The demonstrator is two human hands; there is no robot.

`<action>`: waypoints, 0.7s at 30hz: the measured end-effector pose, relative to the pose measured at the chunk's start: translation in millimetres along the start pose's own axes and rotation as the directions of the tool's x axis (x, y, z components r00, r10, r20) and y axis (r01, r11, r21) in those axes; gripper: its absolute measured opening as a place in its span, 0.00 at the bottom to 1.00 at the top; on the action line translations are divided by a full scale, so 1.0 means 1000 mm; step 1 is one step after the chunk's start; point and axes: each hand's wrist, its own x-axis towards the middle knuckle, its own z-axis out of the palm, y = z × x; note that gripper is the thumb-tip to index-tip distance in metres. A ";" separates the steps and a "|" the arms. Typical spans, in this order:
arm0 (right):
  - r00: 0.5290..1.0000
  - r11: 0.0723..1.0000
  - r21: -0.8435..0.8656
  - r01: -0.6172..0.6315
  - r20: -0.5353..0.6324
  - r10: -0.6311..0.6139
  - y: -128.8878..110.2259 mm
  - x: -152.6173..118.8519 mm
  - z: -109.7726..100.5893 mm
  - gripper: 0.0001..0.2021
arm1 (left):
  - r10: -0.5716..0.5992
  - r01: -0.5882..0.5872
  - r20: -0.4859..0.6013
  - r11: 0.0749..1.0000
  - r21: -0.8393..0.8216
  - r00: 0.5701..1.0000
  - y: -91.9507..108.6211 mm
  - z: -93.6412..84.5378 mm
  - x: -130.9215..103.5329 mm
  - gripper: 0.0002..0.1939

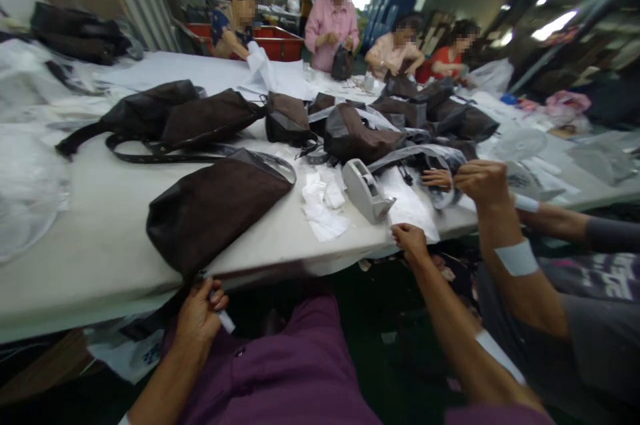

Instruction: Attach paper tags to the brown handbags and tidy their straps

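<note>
A dark brown handbag (215, 205) with black trim lies on the table's near edge, its strap (165, 308) hanging over the side. My left hand (200, 312) is closed at the strap just below the bag, and a small white slip (226, 322) sticks out from its fingers. Farther right, my right hand (413, 244) pinches the near corner of a stack of thin white sheets (407, 202). A grey tape dispenser (365, 192) stands beside that stack, with crumpled white paper pieces (323, 205) to its left.
More dark bags (360, 132) spread across the white table (100, 225). On my right, a co-worker's raised hand (483, 182) handles clear plastic close to my right arm. Several people work across the table. Clear plastic bags (30, 192) heap at the left.
</note>
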 end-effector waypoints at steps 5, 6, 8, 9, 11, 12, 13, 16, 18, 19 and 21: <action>0.935 0.922 0.368 0.124 0.267 -0.232 -0.057 -0.051 0.022 0.14 | 0.048 -0.047 0.053 0.999 -0.027 0.997 0.014 -0.009 -0.014 0.11; 0.886 0.913 0.397 0.100 0.382 -0.263 -0.072 -0.062 0.036 0.13 | 0.061 -0.060 0.058 0.998 -0.017 0.996 0.017 -0.014 -0.012 0.13; 0.727 0.900 0.434 0.046 0.603 -0.328 -0.101 -0.093 0.074 0.11 | 0.112 -0.113 0.055 0.994 0.008 0.992 0.023 -0.026 -0.009 0.15; 0.633 0.895 0.445 0.038 0.682 -0.366 -0.115 -0.113 0.096 0.10 | 0.138 -0.139 0.047 0.990 0.018 0.989 0.025 -0.033 -0.009 0.16; 0.459 0.882 0.464 0.080 0.768 -0.446 -0.139 -0.155 0.144 0.09 | 0.183 -0.183 0.023 0.983 0.031 0.983 0.027 -0.045 -0.010 0.17; 0.406 0.873 0.475 0.107 0.781 -0.475 -0.148 -0.174 0.169 0.08 | 0.194 -0.195 0.013 0.980 0.033 0.981 0.027 -0.050 -0.012 0.18; 0.360 0.864 0.487 0.132 0.788 -0.499 -0.156 -0.191 0.192 0.08 | 0.199 -0.199 0.005 0.979 0.033 0.980 0.026 -0.054 -0.014 0.18; 0.248 0.812 0.543 0.212 0.774 -0.582 -0.169 -0.228 0.247 0.08 | 0.192 -0.191 -0.007 0.981 0.033 0.981 0.023 -0.060 -0.020 0.17; 0.173 0.778 0.571 0.262 0.765 -0.620 -0.173 -0.240 0.269 0.09 | 0.204 -0.204 -0.009 0.979 0.026 0.979 0.023 -0.061 -0.022 0.14; 0.145 0.767 0.572 0.292 0.766 -0.627 -0.175 -0.244 0.276 0.09 | 0.213 -0.213 -0.010 0.977 0.020 0.977 0.023 -0.062 -0.023 0.13; 0.115 0.744 0.556 0.370 0.768 -0.631 -0.176 -0.246 0.285 0.10 | 0.217 -0.217 -0.009 0.976 0.001 0.976 0.024 -0.063 -0.023 0.12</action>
